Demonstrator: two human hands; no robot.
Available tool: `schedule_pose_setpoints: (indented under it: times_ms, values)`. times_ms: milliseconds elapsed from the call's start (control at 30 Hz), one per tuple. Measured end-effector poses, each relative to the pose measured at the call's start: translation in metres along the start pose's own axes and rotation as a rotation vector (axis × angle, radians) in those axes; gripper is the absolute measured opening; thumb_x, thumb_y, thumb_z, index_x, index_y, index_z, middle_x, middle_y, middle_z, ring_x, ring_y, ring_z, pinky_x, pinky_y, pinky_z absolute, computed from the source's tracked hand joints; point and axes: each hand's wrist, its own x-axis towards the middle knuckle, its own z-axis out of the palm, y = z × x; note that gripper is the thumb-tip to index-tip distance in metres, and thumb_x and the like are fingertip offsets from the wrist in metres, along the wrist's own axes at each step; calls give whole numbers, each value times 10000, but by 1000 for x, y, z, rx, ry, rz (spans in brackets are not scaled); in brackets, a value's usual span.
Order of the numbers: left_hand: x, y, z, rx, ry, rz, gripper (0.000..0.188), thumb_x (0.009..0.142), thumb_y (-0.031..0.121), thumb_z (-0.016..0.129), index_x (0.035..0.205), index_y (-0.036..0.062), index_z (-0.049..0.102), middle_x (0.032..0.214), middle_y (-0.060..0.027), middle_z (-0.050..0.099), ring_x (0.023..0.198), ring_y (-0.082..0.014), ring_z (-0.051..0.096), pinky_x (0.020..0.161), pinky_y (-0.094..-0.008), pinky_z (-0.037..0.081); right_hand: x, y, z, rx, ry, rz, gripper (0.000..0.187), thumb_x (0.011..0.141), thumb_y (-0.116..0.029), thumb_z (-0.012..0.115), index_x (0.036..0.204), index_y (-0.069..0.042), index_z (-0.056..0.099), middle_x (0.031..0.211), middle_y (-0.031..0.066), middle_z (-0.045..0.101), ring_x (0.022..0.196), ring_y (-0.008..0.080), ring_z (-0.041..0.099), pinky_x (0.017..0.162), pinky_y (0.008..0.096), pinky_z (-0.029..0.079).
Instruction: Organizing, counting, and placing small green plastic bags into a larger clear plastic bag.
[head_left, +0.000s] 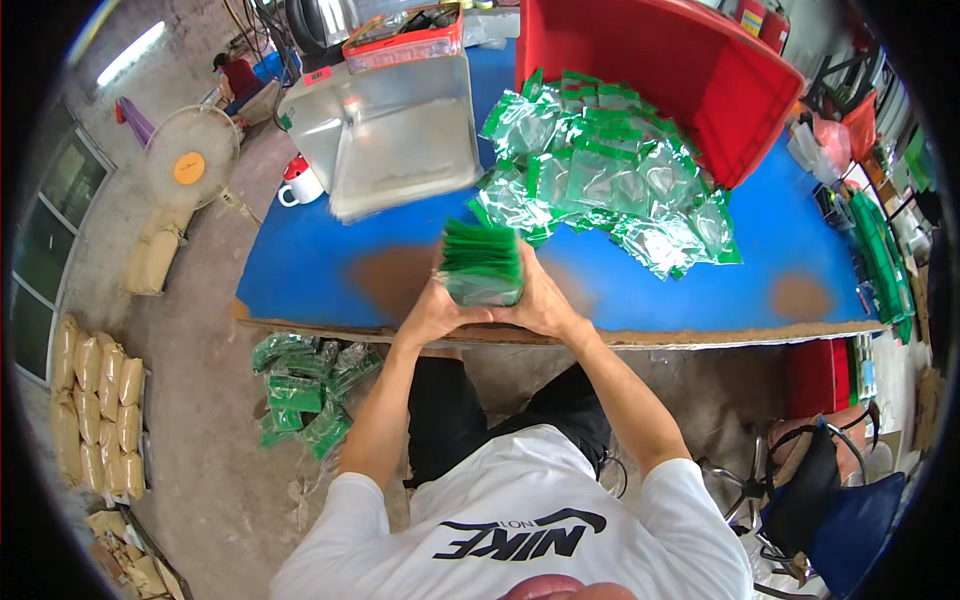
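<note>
A thick stack of green-topped clear plastic packets [482, 262] stands upright between my two hands, just over the near edge of the blue table [690, 305]. My left hand [432, 308] grips its left side, and my right hand [543, 299] wraps its right side; the thumbs come close together at the bottom front. Beyond them, a loose heap of similar packets [610, 180] spreads over the table, in front of a red plastic bin [640, 50] tipped on its side.
A translucent plastic bin [405, 140] stands at the back left with a red tray [405, 45] above it. Beside it is a white mug [300, 185]. Bundled green packets [300, 390] lie on the floor at left. A folded chair [835, 500] stands at lower right.
</note>
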Motion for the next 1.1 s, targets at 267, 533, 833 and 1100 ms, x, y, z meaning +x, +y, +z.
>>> schedule_pose_setpoints:
  times_ms: [267,533,833,1100]
  values:
    - [-14,2,46,-320,487,36,1238,741,156,874,1579,83,-35,1538,-149,342,1394,-274,383,1150,-438,328,-8,5,19,563,204,250,847,738,-279,880,1383,2,408,1297,147,563,1206,234,534,1037,377,436]
    - [-13,10,49,-738,238,-44,855,734,-38,719,1488,80,334,1378,-74,508,1284,-222,497,1079,-390,406,-20,9,-1,768,236,275,1006,745,-351,880,1488,-23,285,1376,166,502,1294,271,476,1093,406,389]
    - [1,7,26,-49,-4,93,1206,724,48,846,1574,95,-8,1484,-144,379,1386,-274,389,1156,-422,320,-9,21,-31,515,-29,300,939,643,-247,950,1368,26,421,1246,131,591,1155,208,557,1022,357,445]
    - [1,-10,14,53,-33,56,1159,721,64,849,1561,51,50,1549,-155,212,1444,-282,276,1168,-417,294,-21,19,-23,553,10,387,785,701,-101,907,1354,-28,477,1242,80,605,1166,186,555,1026,346,440]
